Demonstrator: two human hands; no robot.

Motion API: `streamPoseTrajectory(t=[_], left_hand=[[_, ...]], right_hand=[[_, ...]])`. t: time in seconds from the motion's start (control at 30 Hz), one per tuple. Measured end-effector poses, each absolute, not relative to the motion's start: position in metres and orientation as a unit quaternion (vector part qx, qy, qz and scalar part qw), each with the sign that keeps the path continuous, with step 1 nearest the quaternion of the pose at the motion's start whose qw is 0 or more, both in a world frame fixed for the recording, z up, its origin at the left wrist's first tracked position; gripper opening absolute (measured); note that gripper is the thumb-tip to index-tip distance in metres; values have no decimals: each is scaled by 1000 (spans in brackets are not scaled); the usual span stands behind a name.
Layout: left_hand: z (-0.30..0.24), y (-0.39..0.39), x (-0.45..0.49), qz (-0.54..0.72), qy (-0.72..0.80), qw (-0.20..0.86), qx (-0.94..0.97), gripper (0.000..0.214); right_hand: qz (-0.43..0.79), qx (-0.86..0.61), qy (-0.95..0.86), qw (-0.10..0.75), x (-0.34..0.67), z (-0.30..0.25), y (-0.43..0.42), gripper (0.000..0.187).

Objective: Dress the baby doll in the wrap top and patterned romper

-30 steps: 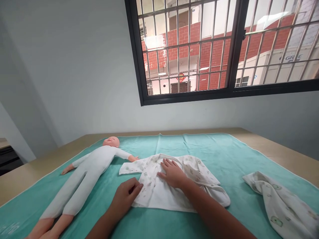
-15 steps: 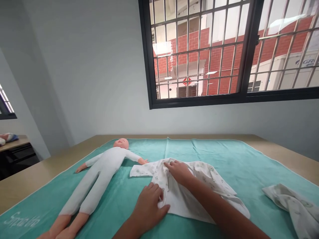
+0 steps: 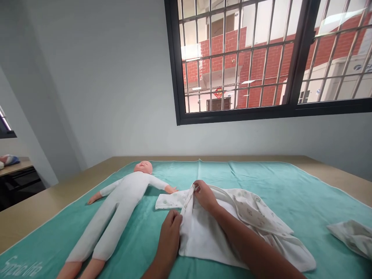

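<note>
A white printed baby shirt (image 3: 215, 236) lies spread on the green cloth, its front laid back so the plain inside shows. My right hand (image 3: 205, 195) pinches the shirt's edge near the neckline. Lower down on the same side, my left hand (image 3: 170, 230) grips the front edge, fingers closed. One sleeve stretches left, close to the hand of a baby doll (image 3: 126, 193). The doll lies on its back in a white body suit, head toward the wall.
A green cloth (image 3: 145, 240) with white lettering covers much of the wooden table (image 3: 43, 197). Another crumpled pale garment (image 3: 353, 234) lies at the right. Behind the table are a wall and a barred window (image 3: 232, 112).
Both hands have closed on the shirt's edge, the left turning from spread fingers to a grip. The front has been pulled open leftward, exposing more of the inside. The view has shifted slightly.
</note>
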State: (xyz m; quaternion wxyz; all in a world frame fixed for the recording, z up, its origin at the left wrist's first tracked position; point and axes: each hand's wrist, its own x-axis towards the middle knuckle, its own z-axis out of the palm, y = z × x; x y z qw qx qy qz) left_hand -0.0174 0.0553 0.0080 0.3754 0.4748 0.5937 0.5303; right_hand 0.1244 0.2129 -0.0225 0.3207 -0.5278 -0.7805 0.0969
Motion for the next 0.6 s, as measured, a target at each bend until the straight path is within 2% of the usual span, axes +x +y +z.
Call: streamPoseTrajectory(t=[0.13,0.3,0.47,0.6], left_hand=[[11,51,-19,582,542,437,420,25],[5,49,-25,600,523,454,400,28],[4,53,-29,578,555,420,426,30],[8,54,-30,525,614,351,473,27]], right_hand=[[99,-495,-799,326,128,-22,207,35],[51,-478,-810,336,127,-15,196,31],[-5,-483,-796,364,125,-10,193,32],[-1,-467,-805,365,124,-12,193,41]])
